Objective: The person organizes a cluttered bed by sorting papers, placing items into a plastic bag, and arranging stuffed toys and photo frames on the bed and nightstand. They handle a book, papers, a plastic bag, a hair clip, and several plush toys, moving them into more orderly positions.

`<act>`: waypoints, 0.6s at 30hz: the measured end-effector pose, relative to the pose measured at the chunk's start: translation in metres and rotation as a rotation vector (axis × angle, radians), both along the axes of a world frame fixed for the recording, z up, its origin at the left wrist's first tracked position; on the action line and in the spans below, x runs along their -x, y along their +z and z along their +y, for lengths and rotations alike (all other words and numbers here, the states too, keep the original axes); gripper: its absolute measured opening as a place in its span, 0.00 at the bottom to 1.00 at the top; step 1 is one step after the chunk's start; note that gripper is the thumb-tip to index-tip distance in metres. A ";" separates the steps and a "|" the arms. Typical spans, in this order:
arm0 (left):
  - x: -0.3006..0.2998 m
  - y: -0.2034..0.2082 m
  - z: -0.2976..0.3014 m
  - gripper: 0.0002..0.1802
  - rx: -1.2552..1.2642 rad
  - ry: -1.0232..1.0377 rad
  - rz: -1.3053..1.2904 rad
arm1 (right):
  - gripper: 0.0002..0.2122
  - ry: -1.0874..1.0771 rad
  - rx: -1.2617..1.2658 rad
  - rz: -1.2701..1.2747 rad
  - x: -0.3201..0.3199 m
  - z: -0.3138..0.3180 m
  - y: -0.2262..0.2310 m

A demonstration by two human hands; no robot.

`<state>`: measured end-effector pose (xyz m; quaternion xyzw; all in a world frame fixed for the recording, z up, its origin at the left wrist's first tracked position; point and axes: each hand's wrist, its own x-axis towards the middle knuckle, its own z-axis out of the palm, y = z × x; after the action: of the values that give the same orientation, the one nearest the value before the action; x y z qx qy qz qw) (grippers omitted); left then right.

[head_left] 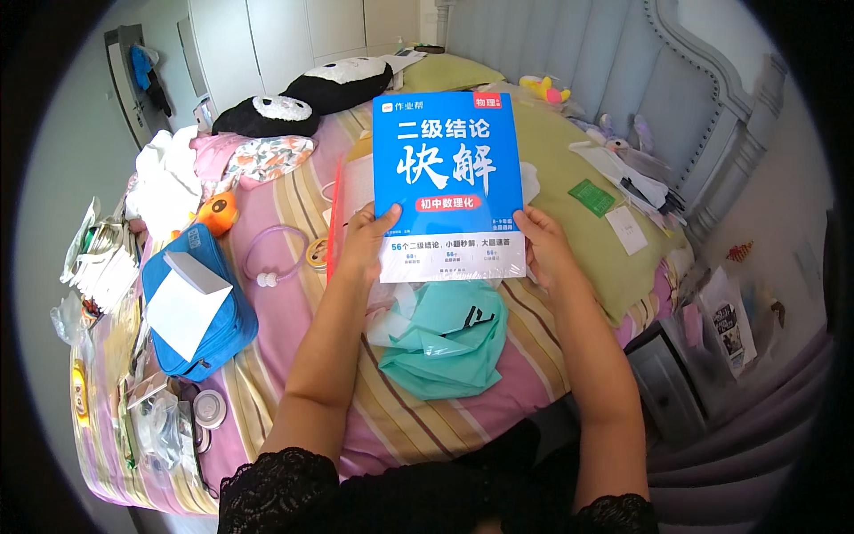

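A blue book (447, 178) with a white band along its bottom is held up over the bed (285, 338), front cover facing the person. The left grip (365, 238) is closed on the book's lower left edge, with the thumb on the front. The right grip (539, 236) is closed on the lower right edge the same way. The fingers behind the book are hidden, so I can't tell how they lie.

Just below the book, on the bed, is a crumpled, shiny teal bag (454, 351). Close to the book's left side is a thin red strip (334, 222). A bit further left of the book lies a purple ring (253, 240) with white bits on it. Past that, well to the left of the book, is a blue zip bag (236, 334) with a white paper (187, 303) on top. An orange toy (216, 214) sits by that bag, also left of the book.

Behind the book and to its left are two black and white pillows (342, 76). To the book's right are a small green packet (590, 198) and a white card (624, 229). Behind the book, on the right, stands a big gray headboard (578, 53).
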<state>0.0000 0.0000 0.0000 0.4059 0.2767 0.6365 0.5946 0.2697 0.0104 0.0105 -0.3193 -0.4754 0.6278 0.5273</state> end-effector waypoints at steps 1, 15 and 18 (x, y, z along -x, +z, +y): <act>0.000 0.003 -0.002 0.14 0.008 -0.009 -0.003 | 0.12 0.004 0.013 0.008 0.000 -0.001 -0.002; 0.020 0.022 -0.007 0.17 0.171 0.019 0.089 | 0.13 0.018 0.070 0.023 0.019 -0.004 -0.009; 0.027 0.019 -0.003 0.18 0.187 0.058 0.112 | 0.13 0.015 0.096 0.022 0.030 -0.010 -0.002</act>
<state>-0.0269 -0.0030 0.0185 0.3754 0.3791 0.6013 0.5948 0.2401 -0.0001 0.0084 -0.3338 -0.4410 0.6573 0.5119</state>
